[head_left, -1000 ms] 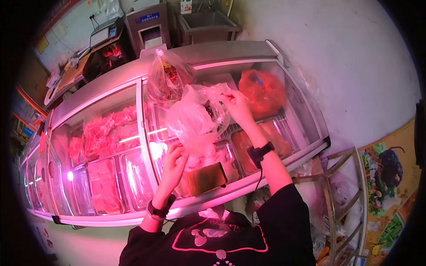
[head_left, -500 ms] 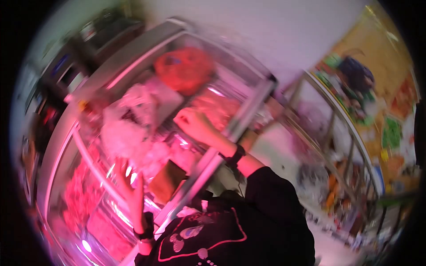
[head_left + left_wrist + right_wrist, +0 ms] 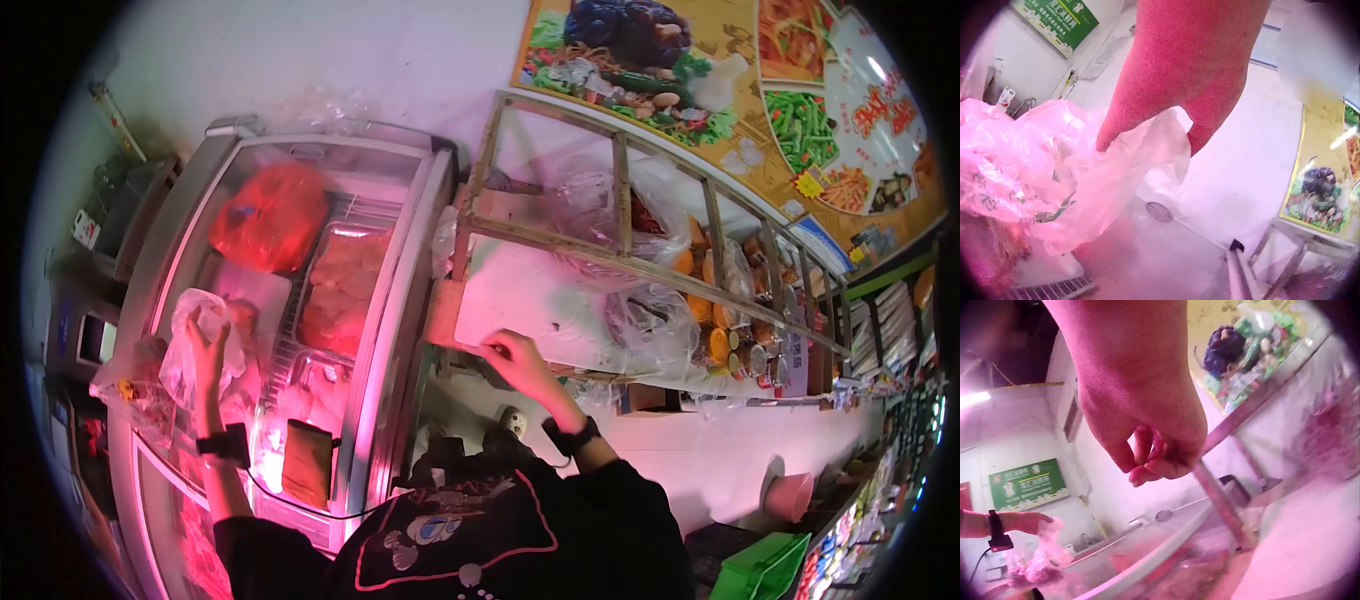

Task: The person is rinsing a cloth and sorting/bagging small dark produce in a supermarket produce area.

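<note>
My left hand (image 3: 207, 340) grips the edge of a white, translucent plastic bag (image 3: 1041, 169) between thumb and fingers. In the head view this bag stands over the glass-walled display case (image 3: 385, 400), crumpled at its top. Its contents are mostly hidden, though something brownish shows below it in the left wrist view. Farther right, beyond the case's rim, my right hand (image 3: 520, 362) hangs over a white board (image 3: 560, 300). Its fingers (image 3: 1163, 469) are loosely curled, and nothing shows between them.
A knotted red bag (image 3: 270, 218) and a tray of pale meat (image 3: 345, 285) lie in the case. A brown pouch (image 3: 307, 462) sits near its front edge. Past the board stand a metal frame (image 3: 620, 210), clear plastic bags (image 3: 650, 325) and several jars (image 3: 735, 350).
The head view has swung right, bringing the shelf and jars into sight. My right hand has left the white bag and moved right, out past the case; my left hand has reached up to the bag.
</note>
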Available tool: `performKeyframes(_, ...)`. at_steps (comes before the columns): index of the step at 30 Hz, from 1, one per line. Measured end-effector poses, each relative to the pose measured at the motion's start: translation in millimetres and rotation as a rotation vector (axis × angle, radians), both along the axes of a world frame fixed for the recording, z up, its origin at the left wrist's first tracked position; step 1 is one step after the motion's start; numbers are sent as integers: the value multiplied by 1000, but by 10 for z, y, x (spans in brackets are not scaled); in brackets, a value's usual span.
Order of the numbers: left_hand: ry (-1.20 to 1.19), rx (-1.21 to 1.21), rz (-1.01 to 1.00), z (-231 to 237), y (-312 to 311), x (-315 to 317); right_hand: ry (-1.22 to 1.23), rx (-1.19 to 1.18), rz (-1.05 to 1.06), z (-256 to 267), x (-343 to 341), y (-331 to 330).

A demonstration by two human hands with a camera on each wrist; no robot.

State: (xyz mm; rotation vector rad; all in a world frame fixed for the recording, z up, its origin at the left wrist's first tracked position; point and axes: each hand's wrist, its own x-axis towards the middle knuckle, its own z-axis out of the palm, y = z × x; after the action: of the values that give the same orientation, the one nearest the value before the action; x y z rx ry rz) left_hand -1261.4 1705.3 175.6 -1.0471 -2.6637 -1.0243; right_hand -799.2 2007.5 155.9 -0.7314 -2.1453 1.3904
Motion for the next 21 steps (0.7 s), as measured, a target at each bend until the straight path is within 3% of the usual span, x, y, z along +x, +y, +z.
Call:
performKeyframes(3, 165, 20, 98, -191, 200, -785, 30, -86, -197, -225, 581, 170)
performKeyframes(5, 199, 42, 136, -174, 315, -1191, -83, 58, -318, -96, 928, 182)
performKeyframes(7, 270, 29, 140, -144, 372, -1515, -93, 35, -460, -152, 1206, 141)
performKeyframes(9, 576, -47, 198, -369, 328, -2082, -69, -43, -569, -137, 1391, 34)
performKeyframes(11, 598, -510, 452, -313, 315, -2161, -36, -121, -677, -195, 1544, -70)
performKeyframes(13, 795, -596, 572, -429, 220, -2282, -72, -144, -808, -323, 1664, -186)
performKeyframes(21, 501, -826, 887, -669, -46, -2005, -154, -121, -941, -320, 1662, -531)
